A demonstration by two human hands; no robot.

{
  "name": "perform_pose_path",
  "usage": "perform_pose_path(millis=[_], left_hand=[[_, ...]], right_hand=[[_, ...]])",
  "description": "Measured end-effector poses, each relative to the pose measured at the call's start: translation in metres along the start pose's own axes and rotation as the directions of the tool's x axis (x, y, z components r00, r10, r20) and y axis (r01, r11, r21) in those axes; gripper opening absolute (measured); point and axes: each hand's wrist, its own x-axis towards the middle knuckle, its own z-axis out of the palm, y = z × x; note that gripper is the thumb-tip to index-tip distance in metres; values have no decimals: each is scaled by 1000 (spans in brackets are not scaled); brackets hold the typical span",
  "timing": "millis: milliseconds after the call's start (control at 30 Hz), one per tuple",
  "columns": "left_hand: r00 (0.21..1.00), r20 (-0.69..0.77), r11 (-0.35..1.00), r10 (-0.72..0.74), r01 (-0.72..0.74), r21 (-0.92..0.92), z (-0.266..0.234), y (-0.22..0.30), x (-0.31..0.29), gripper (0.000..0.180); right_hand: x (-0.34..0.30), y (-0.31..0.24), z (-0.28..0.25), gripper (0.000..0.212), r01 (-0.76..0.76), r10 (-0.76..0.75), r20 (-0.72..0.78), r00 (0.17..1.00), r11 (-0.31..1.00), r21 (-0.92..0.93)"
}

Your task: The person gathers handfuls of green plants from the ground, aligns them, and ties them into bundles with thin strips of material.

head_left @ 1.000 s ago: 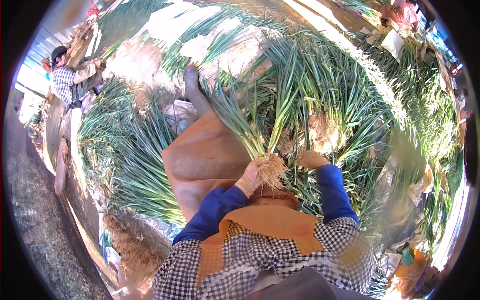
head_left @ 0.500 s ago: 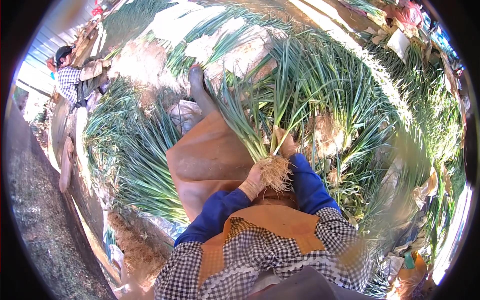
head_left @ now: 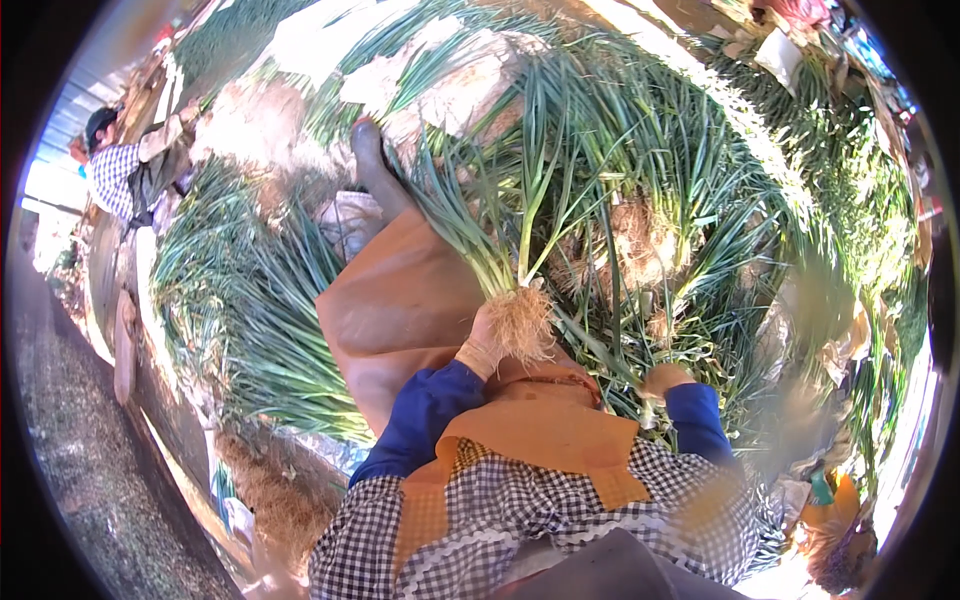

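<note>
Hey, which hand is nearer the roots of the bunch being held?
Left: the left hand grips the bunch beside its roots; the right hand is away to their right.

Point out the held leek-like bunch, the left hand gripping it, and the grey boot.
Held leek-like bunch (head_left: 491, 268): head view, on its pale stalks, just above the roots.
Left hand (head_left: 483, 332): head view, on the back of the hand.
Grey boot (head_left: 376, 172): head view, midway along its visible length.

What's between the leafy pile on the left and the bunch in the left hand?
The orange apron lies between the leafy pile and the bunch in the left hand, as the head view shows.
</note>
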Motion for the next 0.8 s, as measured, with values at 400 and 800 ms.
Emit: perform_pose_path(millis=[400, 800], left_hand=[[990, 97, 981, 101, -116, 156, 36, 28, -3, 36], [994, -89, 945, -57, 83, 315, 29, -36, 7, 36]], right_hand=[[94, -17, -202, 44, -66, 226, -941, 251, 974, 216], [88, -76, -78, 31, 505, -134, -512, 849, 493, 708]])
